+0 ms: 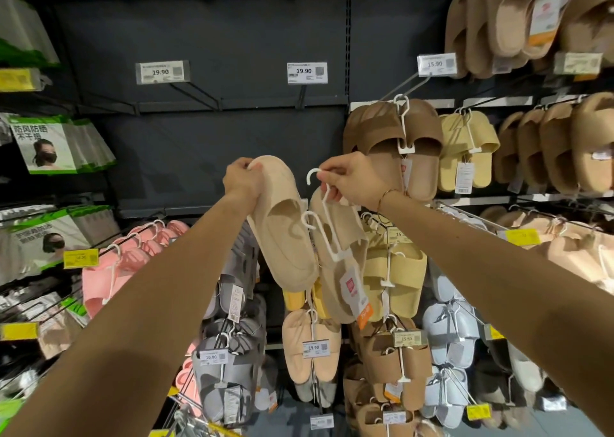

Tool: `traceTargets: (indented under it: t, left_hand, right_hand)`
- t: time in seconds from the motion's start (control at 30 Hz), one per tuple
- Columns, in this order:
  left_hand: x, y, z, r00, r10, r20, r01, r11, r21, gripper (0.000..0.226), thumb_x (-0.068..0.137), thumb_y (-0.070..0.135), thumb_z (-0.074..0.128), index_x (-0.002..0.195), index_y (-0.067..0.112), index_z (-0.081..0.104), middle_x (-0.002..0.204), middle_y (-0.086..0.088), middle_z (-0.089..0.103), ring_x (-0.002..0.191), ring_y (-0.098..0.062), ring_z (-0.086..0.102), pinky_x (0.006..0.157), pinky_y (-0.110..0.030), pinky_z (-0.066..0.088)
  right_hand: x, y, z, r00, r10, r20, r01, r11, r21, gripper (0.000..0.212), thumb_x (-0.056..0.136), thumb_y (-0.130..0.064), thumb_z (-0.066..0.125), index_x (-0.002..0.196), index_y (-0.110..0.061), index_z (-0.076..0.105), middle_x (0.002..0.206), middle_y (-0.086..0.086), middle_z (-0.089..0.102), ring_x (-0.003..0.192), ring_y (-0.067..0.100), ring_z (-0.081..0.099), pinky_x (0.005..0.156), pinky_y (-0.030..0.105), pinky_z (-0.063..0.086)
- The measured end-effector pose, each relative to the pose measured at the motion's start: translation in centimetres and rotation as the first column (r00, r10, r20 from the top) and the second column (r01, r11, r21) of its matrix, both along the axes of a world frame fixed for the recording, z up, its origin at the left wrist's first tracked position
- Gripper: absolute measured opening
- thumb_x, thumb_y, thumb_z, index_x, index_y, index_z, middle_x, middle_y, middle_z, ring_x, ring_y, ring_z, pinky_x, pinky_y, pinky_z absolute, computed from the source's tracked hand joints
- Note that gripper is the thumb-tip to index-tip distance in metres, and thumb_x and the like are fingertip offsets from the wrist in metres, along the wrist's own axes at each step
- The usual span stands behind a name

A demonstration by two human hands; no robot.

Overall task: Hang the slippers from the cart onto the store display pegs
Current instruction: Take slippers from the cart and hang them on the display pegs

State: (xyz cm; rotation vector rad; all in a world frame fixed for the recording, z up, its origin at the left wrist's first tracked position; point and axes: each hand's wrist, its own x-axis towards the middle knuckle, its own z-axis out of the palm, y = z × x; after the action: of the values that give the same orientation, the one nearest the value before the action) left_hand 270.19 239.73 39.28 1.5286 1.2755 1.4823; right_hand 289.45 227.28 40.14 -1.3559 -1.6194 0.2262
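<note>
Slippers [285,234] not yet hung: left hand [241,179] grips one heel, right hand [352,182] fingers pinch white hanger [327,215]; empty peg [300,99] above.

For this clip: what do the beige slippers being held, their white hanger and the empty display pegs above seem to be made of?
Beige slippers: probably soft foam or rubber, since the surface is matte, thick and seamless, though fabric cannot be ruled out.
White hanger, pinched by the right hand: moulded plastic, thin and smooth with a slight gloss.
Empty display pegs: dark coated metal wire, thin, straight and rigid-looking.
</note>
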Motion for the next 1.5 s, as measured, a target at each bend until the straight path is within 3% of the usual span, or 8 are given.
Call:
traceTargets:
  t: [0.27, 0.5, 0.67, 0.8, 0.93, 1.13, 1.27, 1.5]
  left_hand:
    - [1.1, -1.0, -0.2, 0.995, 0.024, -0.096, -0.022, 1.0, 0.02, 0.024, 0.098, 0.021, 0.053, 0.115, 0.018, 0.07, 0.111, -0.006, 0.068, 0.094, -0.023, 0.057, 0.08, -0.033, 0.046]
    - [3.4, -3.3, -1.6, 0.963, -0.026, -0.268, 0.041, 0.998, 0.053, 0.012, 0.093, 0.024, 0.057, 0.095, 0.027, 0.069, 0.105, -0.007, 0.071, 0.097, -0.031, 0.064, 0.086, -0.039, 0.056]
    - [3.9, -3.5, -3.3, 0.948, -0.143, -0.283, 0.155, 0.988, 0.02, 0.015, 0.097, 0.026, 0.059, 0.104, 0.024, 0.073, 0.106, -0.002, 0.069, 0.097, -0.022, 0.058, 0.084, -0.03, 0.046]
    - [3.8, -2.6, -3.9, 0.938, -0.24, -0.249, 0.252, 0.968, 0.016, 0.015, 0.095, 0.021, 0.057, 0.096, 0.027, 0.07, 0.104, -0.001, 0.071, 0.102, -0.025, 0.064, 0.092, -0.04, 0.054]
    - [3.5, -1.5, -3.6, 0.921, -0.291, -0.259, 0.305, 0.952, 0.017, 0.02, 0.097, 0.017, 0.052, 0.1, 0.026, 0.07, 0.105, 0.0, 0.07, 0.104, -0.024, 0.064, 0.094, -0.045, 0.055]
    - [4.0, -0.4, -1.2, 0.917, -0.159, -0.365, 0.243, 0.95, 0.195, 0.019, 0.093, 0.035, 0.054, 0.103, 0.048, 0.064, 0.113, 0.015, 0.067, 0.111, -0.017, 0.061, 0.103, -0.049, 0.046]
    - [4.9, 0.5, 1.5, 0.885, -0.039, -0.464, 0.217, 0.916, 0.337, 0.024, 0.099, 0.042, 0.049, 0.114, 0.042, 0.068, 0.121, 0.014, 0.065, 0.118, -0.013, 0.056, 0.11, -0.048, 0.033]
    - [6.7, 4.1, 6.2, 0.975, -0.077, -0.209, 0.152, 0.918, 0.367, 0.015, 0.094, 0.038, 0.061, 0.098, 0.035, 0.075, 0.089, 0.017, 0.074, 0.097, -0.009, 0.068, 0.099, -0.042, 0.049]
  right_hand:
    - [-1.3, 0.5, -1.0, 0.995, -0.103, -0.017, 0.104, 0.993, 0.064, 0.014, 0.095, -0.016, 0.067, 0.088, -0.009, 0.076, 0.066, 0.008, 0.072, 0.052, 0.017, 0.069, 0.053, 0.023, 0.056]
    - [-2.4, 2.1, -2.8, 0.948, -0.315, 0.05, 0.289, 0.915, 0.283, 0.019, 0.095, -0.021, 0.061, 0.082, -0.012, 0.072, 0.067, 0.002, 0.067, 0.065, 0.019, 0.061, 0.068, 0.037, 0.053]
    - [-1.1, 2.3, -2.5, 0.906, -0.415, -0.08, 0.419, 0.857, 0.301, 0.017, 0.098, -0.021, 0.06, 0.091, -0.013, 0.073, 0.073, -0.002, 0.067, 0.068, 0.014, 0.057, 0.065, 0.027, 0.044]
    - [-0.9, 2.5, -2.4, 0.941, -0.293, -0.169, 0.323, 0.926, 0.194, 0.013, 0.095, -0.026, 0.065, 0.088, -0.018, 0.073, 0.068, -0.004, 0.069, 0.058, 0.019, 0.067, 0.057, 0.033, 0.055]
    - [-0.7, 2.4, -1.4, 0.958, -0.18, -0.222, 0.206, 0.973, 0.102, 0.012, 0.095, -0.018, 0.068, 0.091, -0.009, 0.074, 0.073, 0.008, 0.072, 0.048, 0.018, 0.067, 0.047, 0.024, 0.052]
    - [0.0, 4.5, 0.2, 0.925, -0.149, -0.35, 0.193, 0.977, 0.092, 0.008, 0.092, -0.017, 0.071, 0.088, -0.011, 0.075, 0.075, 0.011, 0.073, 0.054, 0.025, 0.067, 0.051, 0.028, 0.053]
    - [0.4, 6.2, 2.3, 0.92, -0.162, -0.358, 0.217, 0.969, 0.119, 0.01, 0.094, -0.015, 0.068, 0.09, -0.008, 0.075, 0.077, 0.012, 0.073, 0.055, 0.02, 0.065, 0.047, 0.023, 0.05]
    - [0.3, 11.4, 6.5, 0.943, -0.167, -0.287, 0.227, 0.954, 0.194, 0.015, 0.095, -0.015, 0.063, 0.082, -0.013, 0.072, 0.071, 0.006, 0.072, 0.054, 0.019, 0.068, 0.053, 0.03, 0.053]
